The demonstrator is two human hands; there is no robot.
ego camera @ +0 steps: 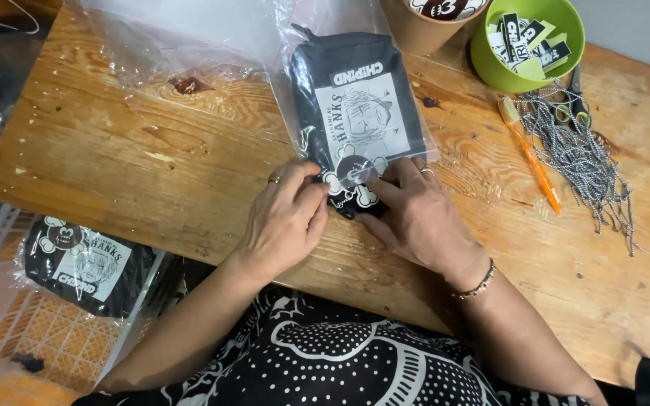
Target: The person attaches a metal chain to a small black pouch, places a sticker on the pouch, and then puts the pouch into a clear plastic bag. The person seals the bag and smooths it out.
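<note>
Worked at a wooden table (152, 173), seen from above. Both hands together at the near end of a black pouch (355, 113) that lay flat in a clear plastic bag (295, 90) near the middle of the table. Left hand (283, 222) curled, fingertips pinching the bag's open edge where a round black-and-white tag (351, 184) stuck out. Right hand (415, 214) laid just beside it, fingers pressing down on the same edge, thumb tucked under; a ring on one finger and a beaded bracelet (479, 284) at the wrist. Neither hand open: each clamped on the bag's mouth, knuckles nearly touching.

Pouch pointed away from the body, its zip end farthest off, a white printed panel with a drawn figure on its upper face. More loose clear plastic (182, 34) spread over the far left of the table.

To the far right, a green bowl (566, 45) filled with small black-and-white labels. Beside it, at the top edge, a brown round tub (423, 30), only partly in view. Below the bowl, a tangle of silver ball chains (581, 154) trailing toward the right edge, with an orange pen (532, 158) lying slantwise just left of them, and scissors handles (575, 109) half buried in the chains.

Off the table's left edge, lower down, a white plastic crate (31, 323) holding a second black pouch (84, 263) already wrapped in plastic. A black-and-white patterned garment (340, 361) filling the bottom of the view.
</note>
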